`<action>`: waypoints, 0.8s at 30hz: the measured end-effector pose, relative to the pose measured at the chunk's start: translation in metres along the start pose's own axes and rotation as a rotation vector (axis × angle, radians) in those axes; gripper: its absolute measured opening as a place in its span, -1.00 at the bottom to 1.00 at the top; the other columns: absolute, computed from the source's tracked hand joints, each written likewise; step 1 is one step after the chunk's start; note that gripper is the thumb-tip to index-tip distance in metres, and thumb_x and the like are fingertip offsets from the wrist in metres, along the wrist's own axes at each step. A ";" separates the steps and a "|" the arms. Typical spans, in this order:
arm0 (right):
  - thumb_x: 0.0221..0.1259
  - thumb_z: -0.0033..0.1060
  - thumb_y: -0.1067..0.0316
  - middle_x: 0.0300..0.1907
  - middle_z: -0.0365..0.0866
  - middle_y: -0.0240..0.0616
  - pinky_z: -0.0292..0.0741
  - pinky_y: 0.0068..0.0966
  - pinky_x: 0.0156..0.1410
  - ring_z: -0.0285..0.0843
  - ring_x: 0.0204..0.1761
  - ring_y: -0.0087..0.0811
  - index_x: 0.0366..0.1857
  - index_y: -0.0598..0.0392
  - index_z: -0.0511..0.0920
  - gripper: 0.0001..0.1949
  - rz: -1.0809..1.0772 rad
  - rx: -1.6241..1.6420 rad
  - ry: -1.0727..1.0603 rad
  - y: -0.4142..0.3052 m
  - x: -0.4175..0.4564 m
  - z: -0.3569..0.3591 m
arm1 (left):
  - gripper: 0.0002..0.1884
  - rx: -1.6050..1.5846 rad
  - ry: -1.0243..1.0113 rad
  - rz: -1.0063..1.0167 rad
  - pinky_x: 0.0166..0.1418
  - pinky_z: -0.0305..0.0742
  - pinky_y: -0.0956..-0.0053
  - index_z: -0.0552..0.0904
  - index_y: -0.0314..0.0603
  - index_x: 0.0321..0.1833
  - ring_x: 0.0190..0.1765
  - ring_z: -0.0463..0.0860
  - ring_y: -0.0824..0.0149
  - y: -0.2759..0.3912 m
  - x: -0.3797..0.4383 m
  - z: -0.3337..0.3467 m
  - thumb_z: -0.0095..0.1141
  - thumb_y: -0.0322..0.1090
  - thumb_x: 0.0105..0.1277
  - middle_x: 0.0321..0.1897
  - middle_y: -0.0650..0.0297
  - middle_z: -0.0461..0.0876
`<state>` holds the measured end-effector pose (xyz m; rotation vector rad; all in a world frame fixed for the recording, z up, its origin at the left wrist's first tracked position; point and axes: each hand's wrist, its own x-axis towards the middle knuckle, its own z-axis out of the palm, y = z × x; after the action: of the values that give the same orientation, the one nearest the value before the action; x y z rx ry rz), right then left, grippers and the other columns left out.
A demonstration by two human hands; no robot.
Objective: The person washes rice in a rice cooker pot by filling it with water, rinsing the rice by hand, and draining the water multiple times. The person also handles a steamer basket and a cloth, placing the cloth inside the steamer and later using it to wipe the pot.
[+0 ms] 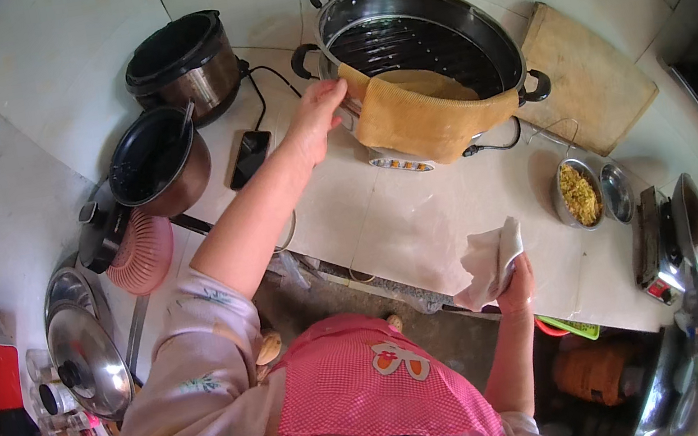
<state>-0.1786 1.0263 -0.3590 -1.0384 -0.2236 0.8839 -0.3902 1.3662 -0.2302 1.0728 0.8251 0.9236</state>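
Note:
My left hand (320,113) reaches to the near left rim of a wide steel electric pot (508,35). Its fingertips pinch the left corner of a tan ribbed cloth (437,125). That cloth hangs over the pot's near rim, and part of it lies inside on the dark slotted bottom. Below the cloth, buttons show on the pot's control panel (402,164). Down at the counter's front edge, my right hand (515,284) grips a folded whitish cloth (490,264). The fingers under this cloth are partly hidden.
A tiled counter (391,225) spans the front. Left stand a pressure cooker (196,71), a dark saucepan (178,176) and a phone (250,158). A wooden cutting board (587,77), a steel bowl of yellow shredded food (580,195) and a gas stove (656,251) are right.

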 end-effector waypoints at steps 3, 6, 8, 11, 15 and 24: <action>0.36 -0.12 0.24 0.01 0.53 -0.10 0.52 -0.24 0.10 0.53 0.02 -0.19 0.14 0.22 0.38 -0.63 -0.013 0.017 0.045 -0.003 0.001 -0.007 | -0.63 0.191 -0.033 0.041 0.14 0.26 0.43 0.48 -0.12 0.03 0.00 0.38 0.46 0.026 -0.007 0.016 0.17 -0.09 0.29 -0.06 0.41 0.47; 0.33 -0.10 0.29 0.04 0.52 -0.08 0.52 -0.22 0.12 0.54 0.04 -0.16 0.16 0.22 0.37 -0.62 0.003 0.042 0.002 -0.010 0.004 -0.012 | -0.72 0.279 -0.146 0.172 0.11 0.28 0.50 0.52 -0.15 -0.06 -0.04 0.41 0.50 0.021 -0.001 0.006 0.13 -0.13 0.33 -0.13 0.40 0.51; 0.32 -0.11 0.29 0.02 0.53 -0.07 0.53 -0.22 0.11 0.55 0.01 -0.17 0.15 0.22 0.37 -0.62 -0.010 0.067 -0.038 -0.013 0.008 -0.024 | -0.77 0.332 -0.162 0.296 0.03 0.32 0.53 0.53 -0.19 -0.15 -0.12 0.43 0.50 0.023 0.006 0.003 0.10 -0.17 0.35 -0.23 0.38 0.53; 0.32 -0.12 0.31 0.01 0.53 -0.07 0.53 -0.22 0.09 0.55 0.00 -0.18 0.16 0.23 0.36 -0.62 0.010 0.033 -0.102 -0.019 0.020 -0.045 | -0.80 0.404 -0.025 0.496 -0.21 0.39 0.52 0.52 -0.24 -0.24 -0.34 0.41 0.51 0.045 0.011 0.008 0.04 -0.23 0.38 -0.42 0.37 0.50; 0.32 -0.22 0.21 0.00 0.52 0.00 0.59 -0.17 -0.02 0.57 -0.07 -0.10 0.18 0.21 0.33 -0.57 0.003 -0.069 -0.024 -0.026 0.032 -0.048 | -0.82 0.797 0.023 0.660 -0.14 0.44 0.51 0.51 -0.31 -0.20 -0.28 0.52 0.47 0.072 0.035 0.002 0.03 -0.30 0.37 -0.35 0.26 0.60; 0.29 -0.08 0.38 -0.17 0.57 -0.10 0.59 -0.40 -0.28 0.57 -0.28 -0.34 0.39 0.00 0.09 -0.44 0.019 -0.297 -0.162 -0.079 0.027 0.030 | -0.75 0.678 -0.030 0.567 -0.10 0.43 0.56 0.54 -0.37 -0.10 -0.22 0.52 0.50 0.088 0.020 0.022 0.09 -0.29 0.35 -0.28 0.29 0.61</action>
<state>-0.1360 1.0492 -0.2844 -1.2450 -0.4938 0.9718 -0.3815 1.3943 -0.1423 1.9755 0.8444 1.1174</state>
